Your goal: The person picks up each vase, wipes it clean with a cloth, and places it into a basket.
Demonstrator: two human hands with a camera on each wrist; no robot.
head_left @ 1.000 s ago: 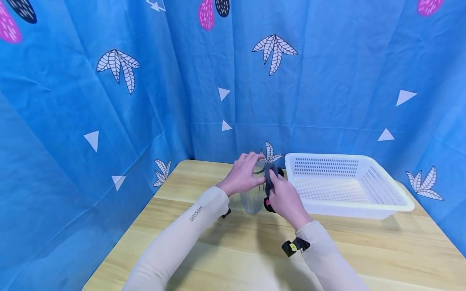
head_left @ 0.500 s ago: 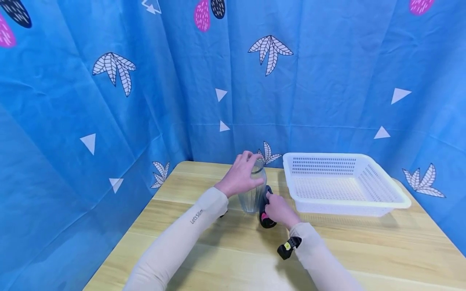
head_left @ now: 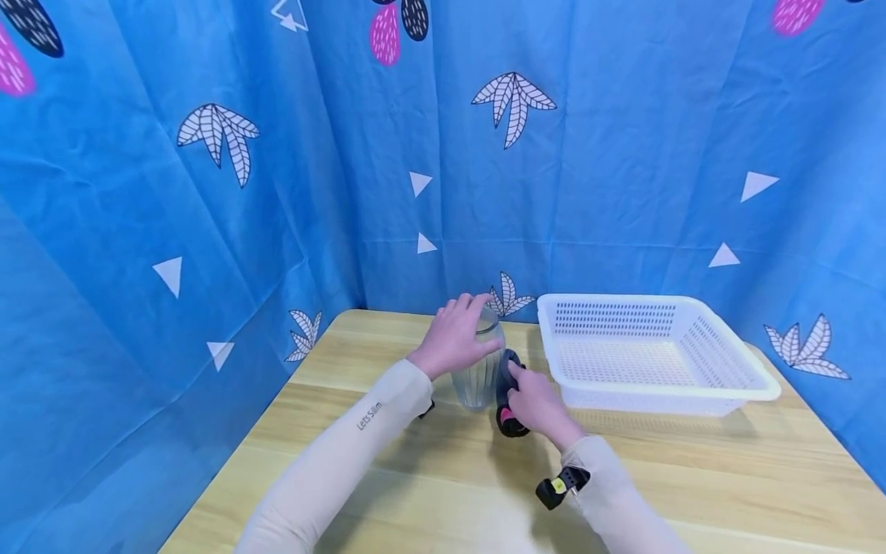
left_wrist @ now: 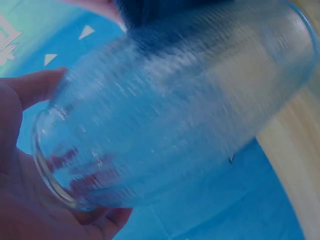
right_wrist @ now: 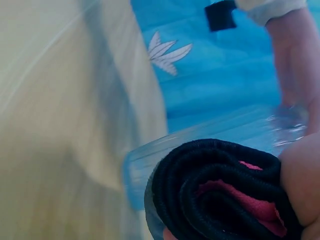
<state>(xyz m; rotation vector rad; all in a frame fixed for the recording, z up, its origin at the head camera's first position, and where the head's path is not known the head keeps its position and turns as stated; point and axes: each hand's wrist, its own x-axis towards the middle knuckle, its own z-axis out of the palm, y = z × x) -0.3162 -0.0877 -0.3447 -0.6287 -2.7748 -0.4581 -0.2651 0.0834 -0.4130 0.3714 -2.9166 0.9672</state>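
My left hand [head_left: 453, 338] grips a clear glass vase [head_left: 474, 381] near its rim, thumb on one side and fingers round the other. The left wrist view shows the ribbed body of the vase [left_wrist: 165, 120] stretching away from the palm. In my right hand [head_left: 540, 408] is a folded dark cloth [head_left: 509, 419], held against the right side of the vase, low on its body. Seen from the right wrist, the cloth [right_wrist: 220, 185] is rolled in layers with black edges and a pink inner face. Part of the right hand's grip is hidden behind it.
A white perforated plastic basket [head_left: 657, 392] stands on the wooden table [head_left: 429, 492] at the back right, close to the right hand. Blue patterned curtains [head_left: 623, 154] hang behind the table and along its left side.
The right hand has slid the cloth down the side of the vase from near the rim toward its lower part. The left hand has kept its grip at the top, almost in place.
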